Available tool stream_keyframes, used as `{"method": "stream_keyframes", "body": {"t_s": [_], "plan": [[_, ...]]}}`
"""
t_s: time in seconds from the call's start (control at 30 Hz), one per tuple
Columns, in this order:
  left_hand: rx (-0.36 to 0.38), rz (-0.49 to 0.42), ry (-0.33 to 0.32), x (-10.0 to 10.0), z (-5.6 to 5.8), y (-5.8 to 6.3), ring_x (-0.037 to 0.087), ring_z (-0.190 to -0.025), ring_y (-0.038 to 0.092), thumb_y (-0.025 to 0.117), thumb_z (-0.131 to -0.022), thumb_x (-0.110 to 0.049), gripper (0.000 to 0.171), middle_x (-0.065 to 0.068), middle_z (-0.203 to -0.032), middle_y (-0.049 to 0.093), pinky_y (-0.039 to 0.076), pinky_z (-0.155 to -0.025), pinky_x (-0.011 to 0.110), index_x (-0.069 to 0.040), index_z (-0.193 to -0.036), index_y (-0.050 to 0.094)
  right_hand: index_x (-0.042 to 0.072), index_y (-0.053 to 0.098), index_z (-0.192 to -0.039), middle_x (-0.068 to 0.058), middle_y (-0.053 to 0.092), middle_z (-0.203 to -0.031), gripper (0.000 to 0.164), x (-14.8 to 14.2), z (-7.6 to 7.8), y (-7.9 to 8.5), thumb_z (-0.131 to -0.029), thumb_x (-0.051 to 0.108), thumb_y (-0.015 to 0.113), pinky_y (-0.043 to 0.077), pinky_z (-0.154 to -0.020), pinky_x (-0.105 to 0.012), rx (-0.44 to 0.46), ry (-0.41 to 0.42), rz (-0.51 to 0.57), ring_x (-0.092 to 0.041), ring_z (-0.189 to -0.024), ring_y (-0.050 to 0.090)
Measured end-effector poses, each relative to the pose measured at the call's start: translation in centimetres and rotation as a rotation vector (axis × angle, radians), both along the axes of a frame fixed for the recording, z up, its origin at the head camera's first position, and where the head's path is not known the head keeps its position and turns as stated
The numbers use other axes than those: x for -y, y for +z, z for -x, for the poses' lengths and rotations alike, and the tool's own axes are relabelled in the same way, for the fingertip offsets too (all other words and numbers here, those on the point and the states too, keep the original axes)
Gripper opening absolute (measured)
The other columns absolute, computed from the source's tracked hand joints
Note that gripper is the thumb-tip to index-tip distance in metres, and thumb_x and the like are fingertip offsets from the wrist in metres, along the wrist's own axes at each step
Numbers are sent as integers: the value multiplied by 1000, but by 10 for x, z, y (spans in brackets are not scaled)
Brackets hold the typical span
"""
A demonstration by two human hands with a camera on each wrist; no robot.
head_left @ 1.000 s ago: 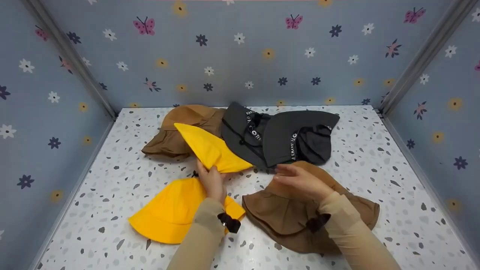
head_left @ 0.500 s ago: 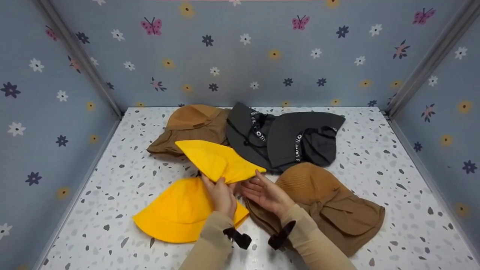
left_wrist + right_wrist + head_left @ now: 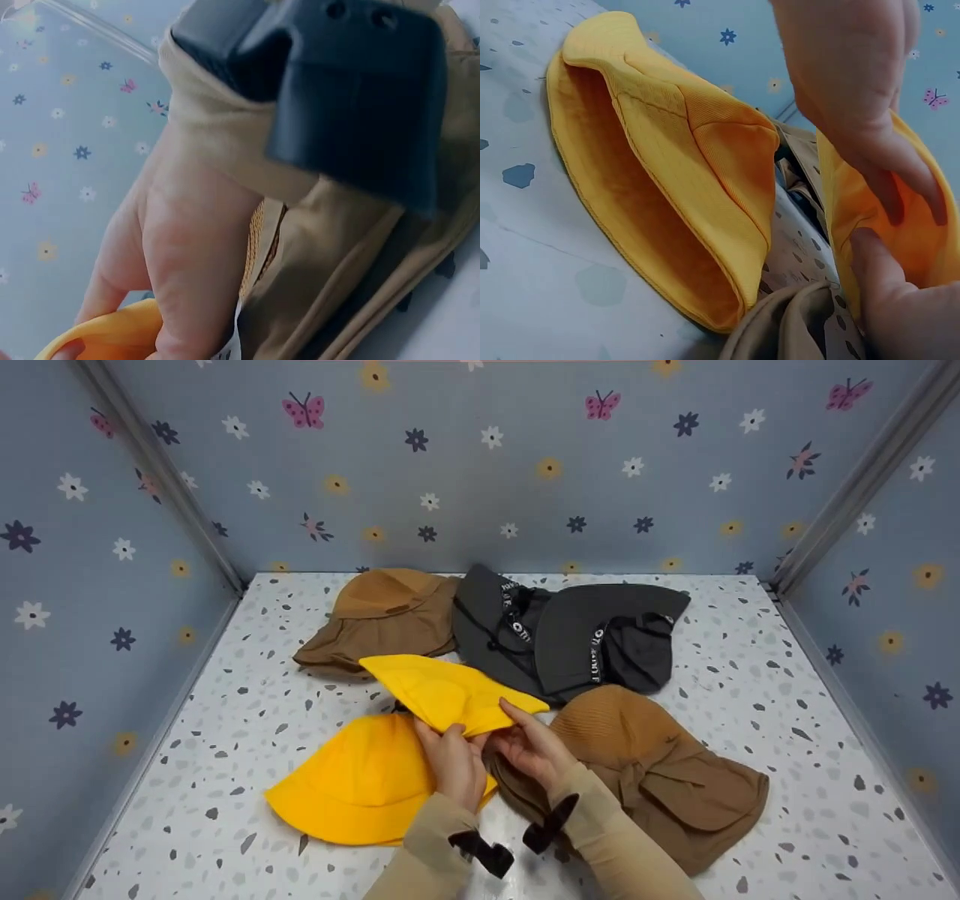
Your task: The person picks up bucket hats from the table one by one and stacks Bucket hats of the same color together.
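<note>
A yellow bucket hat (image 3: 435, 690) is held up off the table, tilted, with its brim spread. My left hand (image 3: 457, 769) grips its near edge, the thumb lying on the outside. At the right part of that edge my right hand (image 3: 536, 746) pinches the brim; in the right wrist view, fingers (image 3: 889, 199) reach inside the hat. A second yellow bucket hat (image 3: 360, 787) lies below, partly hidden by my left hand and forearm. In the left wrist view only a bit of held yellow fabric (image 3: 124, 330) shows beneath the hand.
A brown hat with a neck flap (image 3: 637, 757) lies at the right, partly under my right arm. Another brown hat (image 3: 382, 619) sits at the back left. Two overlapping dark grey hats with lettered bands (image 3: 566, 637) lie beside it. Flower-patterned panels (image 3: 487, 472) enclose the speckled table (image 3: 187, 780).
The held yellow hat has come down, nearer and slightly right in my left hand. My right hand has moved left from over the brown hat to the held hat's brim.
</note>
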State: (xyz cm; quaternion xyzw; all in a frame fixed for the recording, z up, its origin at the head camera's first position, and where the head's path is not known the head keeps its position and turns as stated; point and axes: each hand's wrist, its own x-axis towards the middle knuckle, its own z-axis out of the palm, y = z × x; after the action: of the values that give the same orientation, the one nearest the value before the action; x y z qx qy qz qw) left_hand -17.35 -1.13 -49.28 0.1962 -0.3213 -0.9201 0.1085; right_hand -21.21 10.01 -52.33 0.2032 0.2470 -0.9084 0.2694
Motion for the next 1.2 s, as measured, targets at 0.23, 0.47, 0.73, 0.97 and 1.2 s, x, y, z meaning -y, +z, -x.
{"method": "stream_keyframes", "body": {"t_s": [0.23, 0.47, 0.73, 0.97, 1.2], "plan": [[10, -7, 14, -4, -7, 5, 37, -138, 32, 26, -92, 15, 84, 15, -158, 17, 40, -109, 59, -34, -157, 2, -3, 44, -136, -15, 63, -116, 39, 0, -3, 2, -99, 1, 53, 55, -92, -26, -4, -55, -11, -19, -107, 61], [35, 61, 4, 0, -10, 7, 36, -138, 29, 28, -91, 12, 84, 15, -159, 14, 34, -112, 58, -31, -157, -1, -5, 41, -131, -15, 55, -123, 34, 2, -8, 3, -98, -9, 45, 57, -87, -26, -54, -76, -49, -19, -104, 61], [69, 154, 59, 4, -9, 9, 29, -138, 28, 35, -86, 13, 82, 15, -160, 17, 29, -111, 42, -18, -157, 6, -3, 36, -137, -15, 50, -129, 44, 3, -10, 8, -95, -15, 44, 57, -88, -28, -98, -83, -58, -20, -104, 62], [39, 78, 43, 5, -9, 10, 29, -136, 33, 42, -93, 7, 69, 15, -153, 25, 29, -115, 44, -15, -152, 14, -1, 44, -125, -11, 61, -110, 33, -5, -7, 13, -95, -16, 43, 58, -82, -25, -153, -94, -89, -17, -96, 66], [69, -13, -14, 14, -4, 10, 21, -138, 39, 48, -104, -14, 57, 6, -153, 35, 31, -120, 41, -19, -155, 22, -2, 45, -122, -11, 64, -105, 31, -26, -5, 12, -94, -15, 42, 59, -80, -26, -193, -70, -126, -18, -93, 68]]}}
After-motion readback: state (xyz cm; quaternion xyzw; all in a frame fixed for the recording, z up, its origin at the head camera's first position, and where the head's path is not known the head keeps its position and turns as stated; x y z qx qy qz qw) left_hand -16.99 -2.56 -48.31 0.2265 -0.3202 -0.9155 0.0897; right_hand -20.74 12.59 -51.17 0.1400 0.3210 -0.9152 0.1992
